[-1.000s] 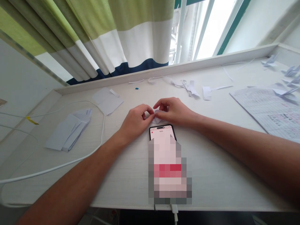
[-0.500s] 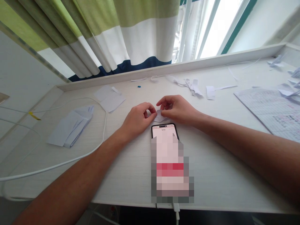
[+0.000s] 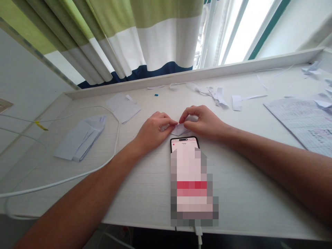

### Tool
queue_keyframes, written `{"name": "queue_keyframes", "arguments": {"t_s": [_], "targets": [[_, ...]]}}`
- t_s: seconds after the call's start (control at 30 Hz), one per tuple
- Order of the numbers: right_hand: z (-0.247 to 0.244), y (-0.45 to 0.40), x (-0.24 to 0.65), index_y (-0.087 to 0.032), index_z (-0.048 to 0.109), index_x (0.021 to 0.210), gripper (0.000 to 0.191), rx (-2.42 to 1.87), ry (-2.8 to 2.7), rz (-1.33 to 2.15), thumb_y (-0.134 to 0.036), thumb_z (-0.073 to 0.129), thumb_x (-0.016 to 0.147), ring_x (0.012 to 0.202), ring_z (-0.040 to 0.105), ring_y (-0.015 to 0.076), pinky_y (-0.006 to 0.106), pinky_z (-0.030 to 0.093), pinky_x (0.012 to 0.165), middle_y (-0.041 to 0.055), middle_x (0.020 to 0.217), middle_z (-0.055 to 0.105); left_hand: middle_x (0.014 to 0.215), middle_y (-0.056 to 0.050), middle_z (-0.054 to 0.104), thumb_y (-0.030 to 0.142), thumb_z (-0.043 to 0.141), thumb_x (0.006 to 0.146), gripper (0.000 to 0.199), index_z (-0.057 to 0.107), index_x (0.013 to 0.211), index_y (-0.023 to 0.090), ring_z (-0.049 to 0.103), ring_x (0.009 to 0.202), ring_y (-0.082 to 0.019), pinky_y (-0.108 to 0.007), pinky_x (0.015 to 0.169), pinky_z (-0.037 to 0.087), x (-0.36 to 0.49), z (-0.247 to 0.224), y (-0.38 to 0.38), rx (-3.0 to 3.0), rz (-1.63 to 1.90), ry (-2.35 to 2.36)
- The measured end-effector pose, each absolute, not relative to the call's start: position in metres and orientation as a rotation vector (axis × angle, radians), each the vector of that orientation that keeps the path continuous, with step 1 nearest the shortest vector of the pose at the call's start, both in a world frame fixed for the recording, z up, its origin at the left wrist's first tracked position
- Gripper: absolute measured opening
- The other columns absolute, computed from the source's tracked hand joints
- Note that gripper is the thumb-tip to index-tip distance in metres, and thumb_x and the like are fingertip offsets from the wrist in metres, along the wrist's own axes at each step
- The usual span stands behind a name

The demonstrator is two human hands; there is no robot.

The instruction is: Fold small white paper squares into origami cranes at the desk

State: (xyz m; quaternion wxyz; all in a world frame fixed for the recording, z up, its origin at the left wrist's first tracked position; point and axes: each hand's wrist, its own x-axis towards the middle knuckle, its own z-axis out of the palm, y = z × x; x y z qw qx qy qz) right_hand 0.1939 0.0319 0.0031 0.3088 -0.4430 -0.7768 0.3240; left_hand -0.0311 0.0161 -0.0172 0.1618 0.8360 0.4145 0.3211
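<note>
A small folded piece of white paper (image 3: 181,130) lies on the desk just beyond the phone, between my two hands. My left hand (image 3: 157,130) pinches its left side, with thumb and forefinger at the paper's edge. From the other side my right hand (image 3: 201,121) holds the paper with the thumb, its forefinger curled down at the top edge. Parts of the paper are hidden behind the fingers. The phone (image 3: 184,141) lies face up with its screen lit, nearest to both hands; most of it is blurred out.
Folded papers (image 3: 80,138) and a flat sheet (image 3: 123,108) lie at the left, near a white cable (image 3: 117,138). Paper scraps (image 3: 219,98) and a small blue piece (image 3: 156,95) are toward the back. A written sheet (image 3: 298,117) lies at the right. A white cord (image 3: 199,231) runs from the phone over the front edge.
My fingers have come closer together at the paper's top edge, and more of the paper shows below them. The whole view has shifted slightly.
</note>
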Motion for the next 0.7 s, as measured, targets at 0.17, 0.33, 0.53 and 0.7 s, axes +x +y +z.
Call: {"name": "queue_keyframes", "arguments": {"t_s": [0.17,0.33,0.53,0.7], "targets": [[0.004,0.035,0.196,-0.019,0.077,0.080,0.016,-1.165,-2.076,0.921,-0.013,0.064,0.072,0.080,0.068,0.0211,0.033,0.049,0.076,0.0040,0.084,0.078,0.095,-0.005,0.079,0.019,0.073,0.094,0.011,0.083,0.097,0.022,0.068,0.093,-0.021,-0.037,0.085,0.054,-0.031,-0.015,0.015,2.360,0.925,1.199],[0.004,0.041,0.200,-0.019,0.076,0.083,0.020,-1.179,-2.062,1.054,-0.009,0.065,0.070,0.078,0.070,0.0204,0.033,0.051,0.073,0.0047,0.085,0.079,0.095,-0.004,0.079,0.020,0.073,0.094,0.010,0.081,0.099,0.022,0.068,0.095,-0.022,-0.037,0.086,0.054,-0.030,-0.014,0.014,2.347,0.894,1.223],[0.008,0.043,0.203,-0.020,0.078,0.082,0.022,-1.126,-2.066,1.104,-0.008,0.065,0.069,0.081,0.070,0.0205,0.033,0.054,0.078,0.0046,0.087,0.080,0.100,-0.005,0.078,0.019,0.068,0.097,0.019,0.083,0.108,0.025,0.067,0.097,-0.021,-0.037,0.089,0.054,-0.031,-0.017,0.015,2.397,0.883,1.165],[0.007,0.043,0.202,-0.020,0.078,0.080,0.022,-1.085,-2.089,1.060,-0.007,0.064,0.070,0.082,0.070,0.0207,0.033,0.053,0.079,0.0035,0.085,0.080,0.100,-0.006,0.078,0.021,0.068,0.097,0.017,0.084,0.101,0.024,0.068,0.098,-0.023,-0.038,0.089,0.054,-0.030,-0.015,0.014,2.406,0.891,1.157]]}}
